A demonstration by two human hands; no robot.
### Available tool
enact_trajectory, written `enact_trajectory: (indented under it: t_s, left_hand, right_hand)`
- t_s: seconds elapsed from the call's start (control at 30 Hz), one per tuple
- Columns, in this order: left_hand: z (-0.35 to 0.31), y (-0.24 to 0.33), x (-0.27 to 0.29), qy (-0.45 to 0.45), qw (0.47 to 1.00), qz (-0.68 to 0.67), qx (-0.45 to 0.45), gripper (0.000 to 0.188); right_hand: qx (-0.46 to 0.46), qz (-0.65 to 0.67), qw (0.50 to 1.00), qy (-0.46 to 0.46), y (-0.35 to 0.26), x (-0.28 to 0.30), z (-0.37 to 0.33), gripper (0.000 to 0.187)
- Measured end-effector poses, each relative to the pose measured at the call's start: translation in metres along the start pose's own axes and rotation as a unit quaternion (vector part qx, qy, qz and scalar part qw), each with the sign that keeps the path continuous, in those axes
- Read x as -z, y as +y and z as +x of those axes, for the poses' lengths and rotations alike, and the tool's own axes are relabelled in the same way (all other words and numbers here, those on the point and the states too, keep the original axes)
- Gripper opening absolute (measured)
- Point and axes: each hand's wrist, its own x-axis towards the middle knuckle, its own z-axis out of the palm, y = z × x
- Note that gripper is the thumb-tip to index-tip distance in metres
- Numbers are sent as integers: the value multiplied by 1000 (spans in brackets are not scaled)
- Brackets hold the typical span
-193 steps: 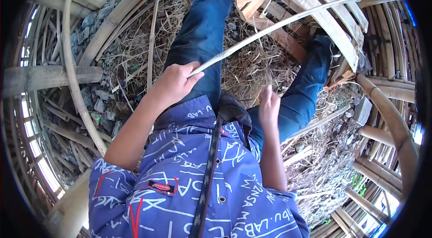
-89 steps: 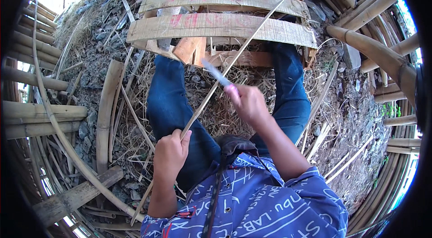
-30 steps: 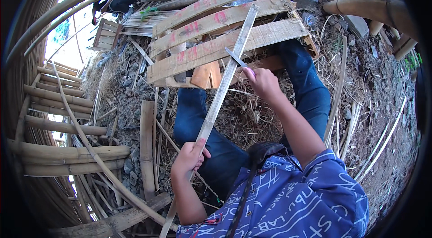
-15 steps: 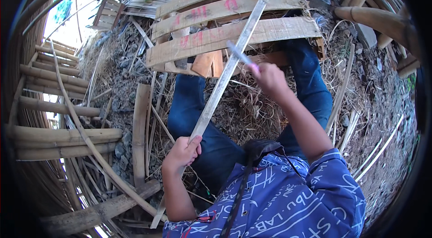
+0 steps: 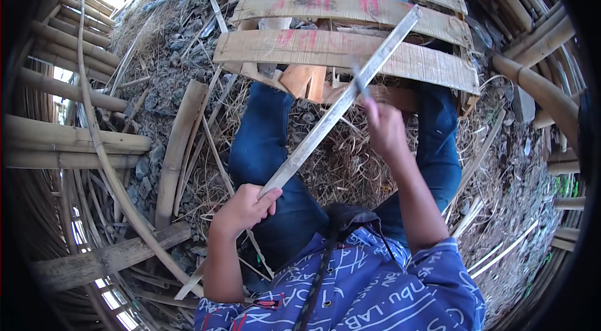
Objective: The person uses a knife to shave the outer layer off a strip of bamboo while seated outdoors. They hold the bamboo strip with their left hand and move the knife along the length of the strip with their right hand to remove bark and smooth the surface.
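Observation:
A long, pale bamboo strip (image 5: 338, 108) slants from lower left to upper right in front of me. My left hand (image 5: 247, 209) is closed round its near end, above my left thigh. The strip's far part crosses over a slatted wooden crate (image 5: 350, 49) set between and over my legs. My right hand (image 5: 383, 127) is closed on a knife, its handle mostly hidden in the fist. The knife's blade (image 5: 358, 79), smeared by motion, lies across the strip near the crate's closest slat.
Curly shavings (image 5: 341, 155) litter the ground between my legs. A split bamboo piece (image 5: 178, 149) lies at left, near a long bent pole (image 5: 94, 124) and stacked bamboo poles (image 5: 75, 137). More poles (image 5: 544, 87) stand at the right. An orange-brown wood block (image 5: 303, 82) sits under the crate's front.
The whole view has shifted and turned slightly. The bamboo strip leans further to the right now. My right hand with the knife sits a little lower and nearer to me; both grips stay the same.

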Motion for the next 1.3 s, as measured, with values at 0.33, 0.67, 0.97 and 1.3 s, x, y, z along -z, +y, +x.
enact_trajectory:
  t_s: [0.33, 0.67, 0.97, 1.3]
  left_hand:
    - [-2, 8, 3, 0, 1000, 23, 11, 51]
    - [0, 10, 2, 11, 999, 35, -11, 47]
    - [-2, 4, 0, 25, 998, 35, -37, 47]
    - [-4, 0, 2, -33, 999, -21, -3, 47]
  right_hand:
    - [52, -37, 997, -33, -13, -5, -8, 52]
    - [6, -75, 996, -44, -20, 2, -12, 52]
    - [122, 19, 983, -139, -37, -42, -69, 52]
    - [17, 185, 970, -155, -1, -35, -79, 50]
